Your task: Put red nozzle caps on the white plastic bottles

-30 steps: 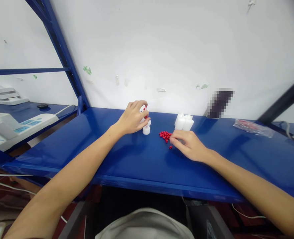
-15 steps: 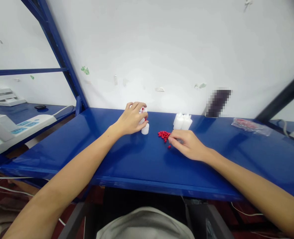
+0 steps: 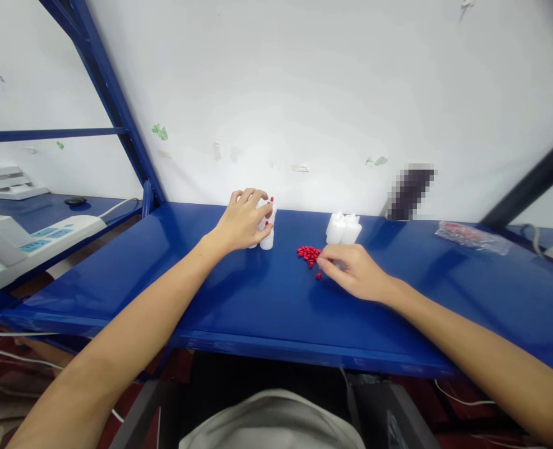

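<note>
My left hand (image 3: 245, 221) has its thumb and fingers curled around a small white squeeze bottle (image 3: 266, 241) with a red cap, upright on the blue table. Other white bottles with red caps (image 3: 271, 200) stand close behind it, partly hidden by the fingers. My right hand (image 3: 351, 268) rests on the table, thumb and index finger pinched together at the edge of a pile of small red caps (image 3: 307, 253). Whatever is between those fingertips is too small to make out. One loose red cap (image 3: 318, 275) lies just below them.
Several white bottles without red caps (image 3: 343, 229) stand behind my right hand. A clear plastic bag (image 3: 472, 237) with red contents lies at the right. White wall backs the table (image 3: 258, 312); a blue frame post (image 3: 117, 100) and a power strip (image 3: 56, 237) are left.
My left hand has shifted a little left, and the bottle in its fingers has slid left with it, beside the other capped bottles. My right hand has stayed by the red caps.
</note>
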The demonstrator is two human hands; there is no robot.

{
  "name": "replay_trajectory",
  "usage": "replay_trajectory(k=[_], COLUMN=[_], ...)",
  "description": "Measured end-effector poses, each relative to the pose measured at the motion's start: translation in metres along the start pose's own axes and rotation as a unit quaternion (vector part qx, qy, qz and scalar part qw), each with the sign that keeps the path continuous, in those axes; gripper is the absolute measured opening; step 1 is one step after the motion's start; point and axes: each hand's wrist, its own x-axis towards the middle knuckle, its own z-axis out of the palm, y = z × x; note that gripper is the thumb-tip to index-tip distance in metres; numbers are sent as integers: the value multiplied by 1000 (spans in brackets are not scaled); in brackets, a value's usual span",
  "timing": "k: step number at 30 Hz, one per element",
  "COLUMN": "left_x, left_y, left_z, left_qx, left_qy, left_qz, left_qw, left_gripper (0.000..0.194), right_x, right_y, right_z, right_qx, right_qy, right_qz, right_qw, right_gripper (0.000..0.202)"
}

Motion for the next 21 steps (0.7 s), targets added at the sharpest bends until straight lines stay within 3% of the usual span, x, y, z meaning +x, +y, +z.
replay_trajectory(k=[4, 7, 11, 15, 17, 21], left_x=[0, 0, 3, 7, 8, 5], left_y=[1, 3, 8, 27, 44, 80], left_z=[0, -1, -4, -7, -5, 5], left_qx=[-3, -4, -15, -80, -128, -198], left_qy=[1, 18, 92, 141, 121, 26], left_qz=[14, 21, 17, 61, 110, 224], left_qw=[1000, 1000, 996, 985, 978, 954], left_gripper=[18, 17, 13, 10, 11, 15], right_x=[2, 2, 1, 8, 13, 19], right_y=[8, 23, 46, 71, 84, 106], right_z=[-2, -8, -23, -35, -40, -44], right_qx=[-12, -2, 44, 173, 215, 269], right_qy=[61, 164, 305, 340, 354, 359], right_qz=[-6, 0, 4, 80, 102, 144], right_qw=[998, 986, 951, 921, 904, 882], right_gripper=[28, 22, 8, 12, 10, 20])
